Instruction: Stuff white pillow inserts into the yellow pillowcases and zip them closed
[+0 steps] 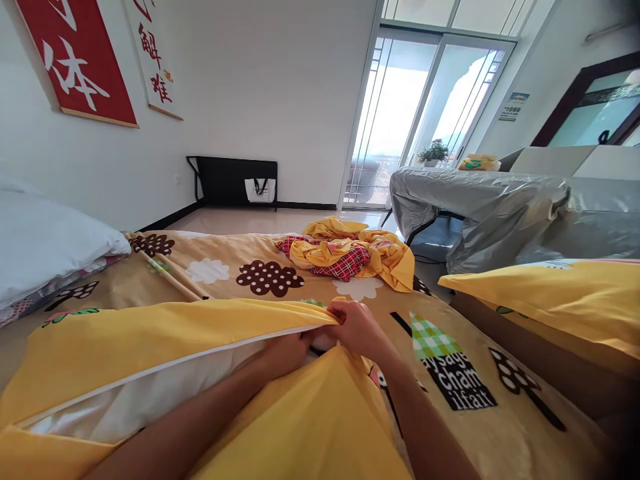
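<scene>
A yellow pillowcase [165, 327] lies in front of me with its long white-edged opening spread, and a white pillow [130, 393] shows inside. My right hand [359, 328] is closed on the cloth at the far right end of the opening, fingers pinching the edge. Through that opening reaches my left hand [293, 350], beside the pillow near the same corner. Cloth and my right hand cover its fingers, so their grip is hidden. Beneath everything is a tan patterned bedspread [325, 300].
Crumpled yellow and red-checked bedding [350, 253] sits on the bed's far edge. A white pillow [50, 240] is at left and another yellow pillow [560, 293] at right. Beyond stand a plastic-covered table [500, 193], a black folded table [225, 180] and sliding glass doors [395, 120].
</scene>
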### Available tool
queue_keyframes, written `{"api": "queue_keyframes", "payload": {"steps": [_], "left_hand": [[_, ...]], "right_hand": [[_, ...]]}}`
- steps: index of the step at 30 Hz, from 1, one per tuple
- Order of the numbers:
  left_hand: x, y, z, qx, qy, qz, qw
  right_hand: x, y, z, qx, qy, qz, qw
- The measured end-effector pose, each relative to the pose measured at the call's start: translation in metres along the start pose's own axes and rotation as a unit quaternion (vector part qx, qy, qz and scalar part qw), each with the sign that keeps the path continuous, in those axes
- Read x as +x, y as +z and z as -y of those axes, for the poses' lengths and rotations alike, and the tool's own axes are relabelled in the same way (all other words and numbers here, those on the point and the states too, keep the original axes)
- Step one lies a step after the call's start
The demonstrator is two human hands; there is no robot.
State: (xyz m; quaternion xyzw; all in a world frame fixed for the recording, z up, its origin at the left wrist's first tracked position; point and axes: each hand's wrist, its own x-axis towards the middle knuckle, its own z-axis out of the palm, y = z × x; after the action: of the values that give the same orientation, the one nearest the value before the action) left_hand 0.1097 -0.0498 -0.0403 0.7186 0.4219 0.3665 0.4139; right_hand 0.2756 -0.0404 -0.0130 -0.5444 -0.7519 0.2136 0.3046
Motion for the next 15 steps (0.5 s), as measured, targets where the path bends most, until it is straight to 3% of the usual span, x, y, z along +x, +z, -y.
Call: {"api": "queue_keyframes", "payload": {"steps": [2,4,7,9,12,15], "left_hand": [[-0.023,-0.007,-0.019,0.154,0.037,0.049,0.986],[-0.04,-0.011,-0.038,0.343,0.073,0.079,0.933],[-0.04,-0.011,-0.055,0.548,0.12,0.028,0.828],[-0.024,-0.01,-0.054,0.606,0.145,0.002,0.782],[0.0,-0.01,-0.043,0.601,0.175,0.036,0.779],[0.007,-0.01,-0.038,0.581,0.212,0.051,0.784]], "right_hand": [[0.0,0.0,0.001,-0.002,-0.001,-0.007,1.0],[0.001,0.002,0.003,-0.008,-0.003,-0.018,1.0],[0.001,0.005,0.002,-0.002,-0.003,-0.025,1.0],[0.0,0.002,-0.001,0.008,-0.016,-0.027,0.999],[0.0,-0.011,-0.011,0.081,-0.055,0.03,0.995],[0.004,-0.024,-0.026,0.221,-0.06,0.11,0.967]]}}
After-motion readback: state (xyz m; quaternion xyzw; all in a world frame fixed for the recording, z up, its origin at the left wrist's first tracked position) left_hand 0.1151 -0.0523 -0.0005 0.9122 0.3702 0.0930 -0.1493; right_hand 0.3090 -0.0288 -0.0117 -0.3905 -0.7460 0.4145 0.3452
